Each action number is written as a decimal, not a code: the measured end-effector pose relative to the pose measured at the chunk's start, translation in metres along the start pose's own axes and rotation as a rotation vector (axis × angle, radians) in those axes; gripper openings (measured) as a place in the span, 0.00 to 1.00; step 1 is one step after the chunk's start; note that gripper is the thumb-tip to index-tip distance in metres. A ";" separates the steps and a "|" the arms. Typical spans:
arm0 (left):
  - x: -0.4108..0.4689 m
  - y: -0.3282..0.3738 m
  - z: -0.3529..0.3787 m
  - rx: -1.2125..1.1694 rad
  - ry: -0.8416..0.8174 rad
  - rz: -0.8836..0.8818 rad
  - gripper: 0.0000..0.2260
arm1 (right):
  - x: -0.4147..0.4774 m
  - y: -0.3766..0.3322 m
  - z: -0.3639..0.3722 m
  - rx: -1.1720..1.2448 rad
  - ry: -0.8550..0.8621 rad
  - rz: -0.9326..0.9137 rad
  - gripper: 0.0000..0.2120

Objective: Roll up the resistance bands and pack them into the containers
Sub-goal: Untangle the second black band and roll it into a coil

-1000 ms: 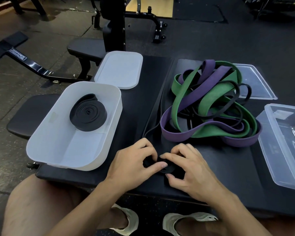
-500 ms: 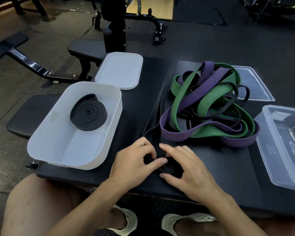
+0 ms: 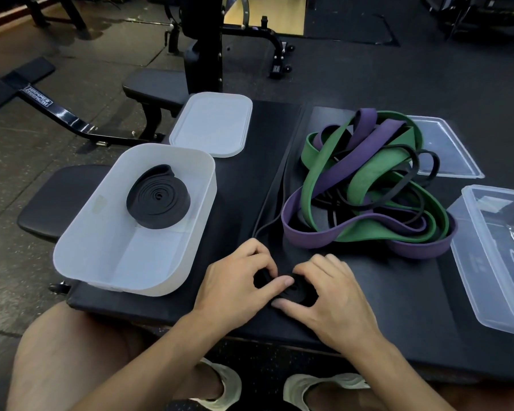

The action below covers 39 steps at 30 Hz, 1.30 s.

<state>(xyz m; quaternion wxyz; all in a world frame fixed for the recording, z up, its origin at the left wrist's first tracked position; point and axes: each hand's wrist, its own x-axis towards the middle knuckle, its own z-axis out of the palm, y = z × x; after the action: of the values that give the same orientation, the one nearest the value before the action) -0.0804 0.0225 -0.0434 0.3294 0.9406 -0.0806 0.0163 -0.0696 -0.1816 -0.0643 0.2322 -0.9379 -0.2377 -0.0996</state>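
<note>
A small black band roll (image 3: pixel 298 292) lies flat on the black pad (image 3: pixel 398 292) near its front edge. My left hand (image 3: pixel 235 280) pinches its left side with thumb and curled fingers. My right hand (image 3: pixel 330 301) curls over its right side, thumb underneath at the front. The band's loose tail (image 3: pixel 267 223) runs away toward the pile. A finished black roll (image 3: pixel 158 197) lies in the white tub (image 3: pixel 80 247) at left. Tangled green, purple and thin black bands (image 3: pixel 368 185) are heaped at centre right.
The tub's white lid (image 3: pixel 211 123) lies behind it. A clear container (image 3: pixel 493 250) sits at the right edge, its clear lid (image 3: pixel 445 149) behind the pile. Gym bench pads (image 3: pixel 54 197) and a machine frame (image 3: pixel 202 40) stand to the left and behind. My knees and shoes show below.
My right fingers have curled back over the roll after stretching forward half a second ago. The roll has turned a little between both hands. Nothing else has moved.
</note>
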 end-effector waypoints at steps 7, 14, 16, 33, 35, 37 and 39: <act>0.009 -0.002 0.000 0.235 0.059 0.105 0.21 | -0.004 0.006 -0.005 0.024 0.033 -0.062 0.17; 0.011 -0.012 -0.002 0.347 0.103 0.170 0.17 | -0.001 0.006 -0.005 0.018 0.099 0.093 0.15; 0.008 -0.015 -0.001 0.338 0.151 0.175 0.16 | -0.001 0.006 -0.004 0.013 0.116 0.138 0.16; -0.008 -0.015 0.003 0.405 0.406 0.123 0.21 | 0.000 0.009 -0.007 0.071 0.000 0.077 0.18; -0.009 -0.015 0.004 0.382 0.384 0.125 0.19 | 0.000 0.009 -0.009 0.082 -0.024 0.052 0.18; -0.008 -0.014 0.002 0.361 0.341 0.111 0.18 | 0.000 0.008 -0.011 0.090 -0.048 0.043 0.19; -0.009 -0.011 0.001 0.310 0.297 0.082 0.18 | -0.001 0.007 -0.013 0.089 -0.070 0.036 0.20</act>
<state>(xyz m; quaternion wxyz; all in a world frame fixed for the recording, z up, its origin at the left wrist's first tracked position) -0.0871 0.0316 -0.0522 0.1880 0.9632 -0.0661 0.1803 -0.0677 -0.1936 -0.0564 0.2670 -0.9337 -0.2328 -0.0520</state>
